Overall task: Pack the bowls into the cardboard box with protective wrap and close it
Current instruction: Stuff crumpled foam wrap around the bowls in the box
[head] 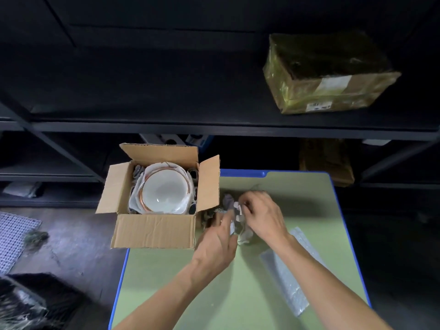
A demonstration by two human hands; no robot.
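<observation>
Cardboard box (152,231) holds bowls (164,189); hands (217,239) (264,217) grip wrap (228,200); parcel (309,55) label (319,106) illegible.

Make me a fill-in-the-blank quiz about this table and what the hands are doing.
1. The bowls sit inside the cardboard box, whose flaps are ____.
2. The left hand and the right hand meet at a crumpled wad on the ____ side of the box.
3. The green table has a ____ edge.
4. The top bowl's inside is ____ in colour.

Missing words: open; right; blue; white.
</observation>
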